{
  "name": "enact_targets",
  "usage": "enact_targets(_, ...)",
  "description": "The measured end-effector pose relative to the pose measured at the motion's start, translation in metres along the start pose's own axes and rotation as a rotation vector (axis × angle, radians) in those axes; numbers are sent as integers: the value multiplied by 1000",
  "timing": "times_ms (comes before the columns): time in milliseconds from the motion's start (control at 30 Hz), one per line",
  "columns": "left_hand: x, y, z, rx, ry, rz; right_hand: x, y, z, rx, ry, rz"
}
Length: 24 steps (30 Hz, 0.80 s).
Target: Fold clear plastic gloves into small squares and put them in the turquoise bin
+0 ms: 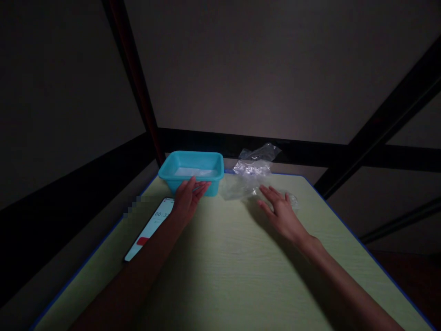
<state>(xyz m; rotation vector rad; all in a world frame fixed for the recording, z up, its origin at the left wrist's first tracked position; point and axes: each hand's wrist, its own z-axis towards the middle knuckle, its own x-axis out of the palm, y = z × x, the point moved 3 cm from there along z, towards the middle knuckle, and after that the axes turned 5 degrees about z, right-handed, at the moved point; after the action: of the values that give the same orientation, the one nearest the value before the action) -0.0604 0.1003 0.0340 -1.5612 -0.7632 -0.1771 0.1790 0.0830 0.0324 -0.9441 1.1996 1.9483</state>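
A turquoise plastic basin (pixel 215 176) stands at the back left of the table, with something pale and flat inside it. My left hand (pixel 189 196) is at the basin's near side, its fingers apart and nothing in them; whether it touches the wall I cannot tell. Crumpled clear plastic (pixel 253 170) lies at the back edge, right of the basin. Just in front of that plastic, my right hand (pixel 280 211) is held with fingers spread and empty. More clear plastic (pixel 293 200) shows behind its fingers.
A phone (pixel 151 230) with a lit timer screen lies left of my left forearm, partly covered by it. The pale table (pixel 234 266) has a blue edge. Behind it stand a wall and dark beams.
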Motion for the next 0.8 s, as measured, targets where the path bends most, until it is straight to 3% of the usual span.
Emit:
enact_targets(133,-1,1,1,-4,8,6,-22,11,17,-127,-159,90)
enact_targets(267,-3,2,1,-7,13,14,-34,19,17,-244,-239,127)
enact_targets(433,-2,10,-6,-37,60,62,-25,9,9,-232,-221,94)
enact_targets(567,5,28,-22,-75,223,186,-23,2,15,-171,-196,56)
enact_targets(667,9,45,-37,-122,338,317,-42,-1,25,-84,-328,127)
enact_targets(800,12,57,-48,-163,396,402,-75,-2,26,-59,-555,293)
